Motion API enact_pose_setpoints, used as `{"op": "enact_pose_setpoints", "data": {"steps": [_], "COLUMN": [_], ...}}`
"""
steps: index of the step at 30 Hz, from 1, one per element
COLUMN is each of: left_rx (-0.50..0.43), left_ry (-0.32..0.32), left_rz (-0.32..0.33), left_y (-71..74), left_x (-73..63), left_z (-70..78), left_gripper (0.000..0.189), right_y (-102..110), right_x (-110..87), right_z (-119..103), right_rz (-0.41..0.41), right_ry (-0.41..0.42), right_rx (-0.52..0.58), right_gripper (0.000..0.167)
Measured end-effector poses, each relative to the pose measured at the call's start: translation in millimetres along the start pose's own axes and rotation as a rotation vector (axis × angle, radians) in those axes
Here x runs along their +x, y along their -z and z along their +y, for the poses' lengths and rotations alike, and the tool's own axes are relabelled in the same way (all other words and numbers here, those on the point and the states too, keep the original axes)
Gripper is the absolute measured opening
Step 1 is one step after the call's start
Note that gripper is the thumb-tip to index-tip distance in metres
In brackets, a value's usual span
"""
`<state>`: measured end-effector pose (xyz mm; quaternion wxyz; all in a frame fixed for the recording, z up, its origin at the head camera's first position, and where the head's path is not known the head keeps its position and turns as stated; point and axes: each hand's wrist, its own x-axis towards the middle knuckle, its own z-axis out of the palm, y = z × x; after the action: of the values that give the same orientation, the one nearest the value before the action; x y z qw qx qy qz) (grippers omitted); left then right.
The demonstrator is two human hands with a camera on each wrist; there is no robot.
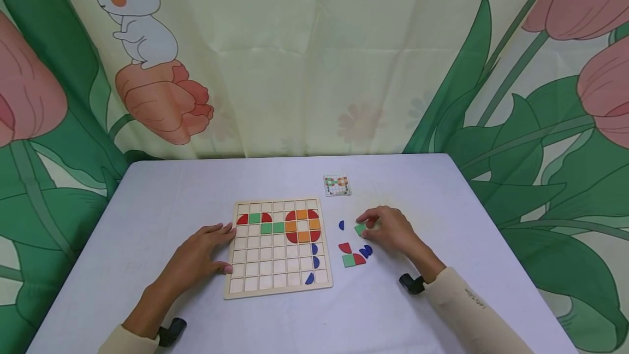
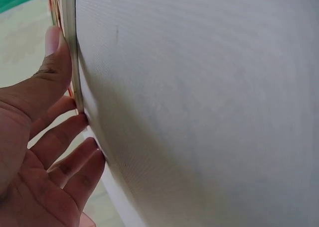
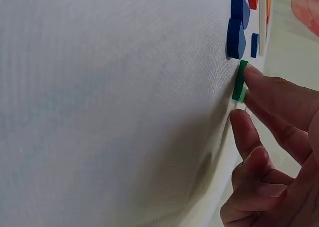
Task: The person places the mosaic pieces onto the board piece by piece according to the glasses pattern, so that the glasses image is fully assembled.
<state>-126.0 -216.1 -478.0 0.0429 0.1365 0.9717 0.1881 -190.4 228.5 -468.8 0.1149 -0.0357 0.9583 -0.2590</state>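
My left hand (image 1: 194,253) rests at the left edge of a square wooden grid board (image 1: 280,292), thumb and fingertips touching its side. In the left wrist view the fingers (image 2: 82,177) lie spread and loosely bent along that edge. My right hand (image 1: 390,229) pinches a green square tile (image 1: 361,229) between thumb and index finger, at table level right of the board. The right wrist view shows the thumb against this green tile (image 3: 240,81). Red, orange, green and blue pieces sit in cells of the board, with an orange-and-red ring at its upper right.
Loose pieces lie between board and right hand: a blue half-round (image 1: 341,225), red quarter-rounds (image 1: 345,247), a green square (image 1: 348,260) and more blue half-rounds (image 1: 366,251). A small pattern card (image 1: 337,185) lies behind the board. A printed curtain (image 1: 295,70) hangs behind the white table (image 1: 373,316).
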Motion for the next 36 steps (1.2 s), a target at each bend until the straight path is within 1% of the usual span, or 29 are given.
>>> {"op": "enact_pose_setpoints", "data": {"steps": [5,9,16,25,31,36], "left_rx": [0.004,0.007,0.004,0.005,0.0,-0.016], "left_ry": [0.005,0.008,-0.008,-0.004,0.008,-0.023], "left_rz": [0.002,0.001,0.006,0.003,-0.004,0.016], "left_y": [-0.4,-0.2,-0.7,-1.0,-2.6,-3.5], "left_x": [0.1,0.6,-0.1,-0.3,0.4,-0.1], "left_z": [0.2,-0.3,-1.9,-1.2,-2.3,-5.7], "left_gripper": [0.092,0.092,0.091,0.092,0.092,0.09], "right_y": [-0.4,-0.3,-0.5,-5.5,-11.3,-17.6], "right_x": [0.3,1.2,2.0,-0.8,2.0,3.6], "right_z": [-0.5,-0.8,-5.8,-30.0,-49.0,-62.7], "right_rz": [0.006,0.016,0.016,0.033,0.025,0.016], "right_ry": [0.01,0.028,0.099,0.162,0.191,0.211], "right_rx": [0.008,0.034,0.09,0.175,0.204,0.217], "right_gripper": [0.02,0.019,0.019,0.016,0.016,0.014]}}
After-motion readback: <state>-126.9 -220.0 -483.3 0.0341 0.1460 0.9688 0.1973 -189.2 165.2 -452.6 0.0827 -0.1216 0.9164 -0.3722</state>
